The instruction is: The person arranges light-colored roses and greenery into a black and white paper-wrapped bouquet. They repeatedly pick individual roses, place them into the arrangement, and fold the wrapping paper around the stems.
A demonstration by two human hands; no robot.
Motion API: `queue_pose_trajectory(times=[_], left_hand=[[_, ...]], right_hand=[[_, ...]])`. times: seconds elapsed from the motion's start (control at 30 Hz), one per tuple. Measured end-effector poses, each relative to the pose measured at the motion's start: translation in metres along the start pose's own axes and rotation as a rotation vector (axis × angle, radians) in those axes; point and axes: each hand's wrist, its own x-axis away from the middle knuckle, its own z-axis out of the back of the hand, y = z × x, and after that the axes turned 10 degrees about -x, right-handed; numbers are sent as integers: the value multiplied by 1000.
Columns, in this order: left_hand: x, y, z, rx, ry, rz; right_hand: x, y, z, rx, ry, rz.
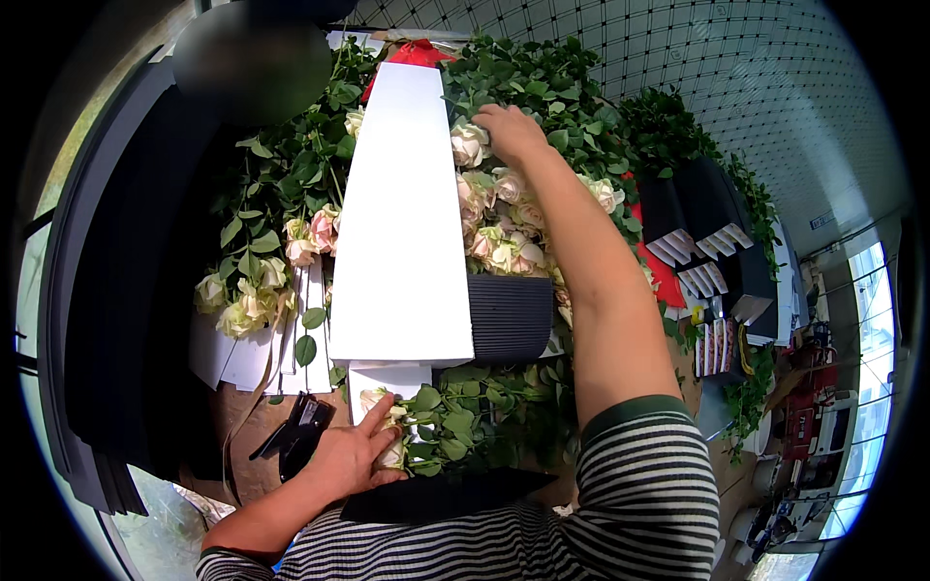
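My left hand (pixel 351 457) lies around the pale heads of a few roses (pixel 389 453) at the near edge, its thumb and forefinger on either side of them. Their leafy stems (pixel 463 426) run off to the right. Stretched far forward, my right hand (pixel 515 134) is closed at a white rose (pixel 470 145) at the top of a heap; its fingertips are partly hidden by bloom and leaves. Below that hand lie more cream and pink roses (pixel 509 228). A long white tapered box (pixel 402 213) stands between the heap and another group of roses (pixel 257 300) on the left.
A black ribbed piece (pixel 511 318) sits beside the box. A black stapler-like tool (pixel 298 431) lies near my left forearm. Black sheets (pixel 126 290) stand along the left. Black boxes (pixel 712 208) and red material (pixel 664 276) are at the right, with thick foliage (pixel 528 73) behind.
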Motion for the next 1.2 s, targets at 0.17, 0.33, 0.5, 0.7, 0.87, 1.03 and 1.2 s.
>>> queue_pose_trajectory(times=[0.17, 0.33, 0.5, 0.7, 0.87, 1.03, 1.2], left_hand=[[0, -2, 4, 40, -52, -4], [1, -1, 2, 70, 1, -9], [3, -1, 0, 52, 19, -17], [-4, 0, -1, 16, -8, -28], [3, -3, 7, -34, -115, 49], [3, -8, -10, 82, -25, 43], [7, -8, -16, 136, 92, -39]], right_hand=[[-10, 23, 2, -246, 118, 5], [62, 44, 129, -1212, 970, 360], [123, 35, 169, -789, 1034, 380], [195, 8, 207, -321, 1260, 461], [238, -100, 240, 67, 1099, 457], [257, -169, 169, -385, 404, 552], [263, -192, 20, -647, -70, 500]])
